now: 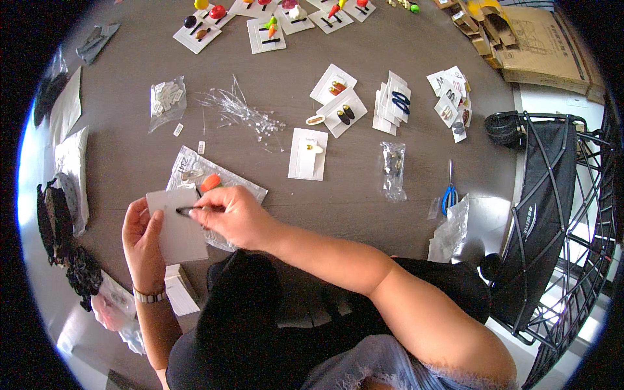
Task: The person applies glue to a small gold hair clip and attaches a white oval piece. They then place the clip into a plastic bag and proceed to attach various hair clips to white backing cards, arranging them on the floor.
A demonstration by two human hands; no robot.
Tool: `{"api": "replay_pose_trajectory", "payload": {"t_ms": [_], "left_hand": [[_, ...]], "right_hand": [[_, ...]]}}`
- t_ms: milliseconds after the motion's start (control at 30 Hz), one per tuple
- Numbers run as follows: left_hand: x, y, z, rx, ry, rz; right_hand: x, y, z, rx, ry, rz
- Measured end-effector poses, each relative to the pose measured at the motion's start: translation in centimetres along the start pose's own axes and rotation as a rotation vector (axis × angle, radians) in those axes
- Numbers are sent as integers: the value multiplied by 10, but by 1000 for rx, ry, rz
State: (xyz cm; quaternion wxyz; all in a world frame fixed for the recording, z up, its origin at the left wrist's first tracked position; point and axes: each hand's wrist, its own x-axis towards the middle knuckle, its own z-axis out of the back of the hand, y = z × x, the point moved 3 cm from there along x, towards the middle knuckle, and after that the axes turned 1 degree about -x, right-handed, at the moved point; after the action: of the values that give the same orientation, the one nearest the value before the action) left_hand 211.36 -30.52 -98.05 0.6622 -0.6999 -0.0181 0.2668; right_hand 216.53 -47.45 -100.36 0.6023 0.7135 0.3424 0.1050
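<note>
My left hand [142, 242] holds a blank white card [174, 227] upright over the near edge of the grey table [364, 201]. My right hand [233, 214] pinches a thin dark hair clip [188, 210] against the face of that card. Just behind the card lies a clear plastic bag [195, 170] with an orange clip [209, 182] and other small pieces on it.
White cards carrying hair clips lie across the middle [340, 104] and far side [266, 34] of the table. A loose heap of clear plastic fasteners [242, 114], small clear bags [168, 99], blue-handled scissors [449, 193], a black wire cart [552, 214] at right and cardboard boxes [539, 45] are about.
</note>
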Motion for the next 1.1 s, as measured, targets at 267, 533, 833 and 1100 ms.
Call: {"api": "replay_pose_trajectory", "payload": {"t_ms": [267,533,833,1100], "left_hand": [[5,4,-24,-442,111,132],[-5,-8,-65,-707,330,215],[-11,-4,-74,-591,193,248],[-6,-13,-71,-393,46,4]], "right_hand": [[-1,19,38,210,-54,-111],[-9,28,50,-75,-115,-92],[-7,24,57,-241,-245,-137],[-11,38,68,-36,-352,-14]]}}
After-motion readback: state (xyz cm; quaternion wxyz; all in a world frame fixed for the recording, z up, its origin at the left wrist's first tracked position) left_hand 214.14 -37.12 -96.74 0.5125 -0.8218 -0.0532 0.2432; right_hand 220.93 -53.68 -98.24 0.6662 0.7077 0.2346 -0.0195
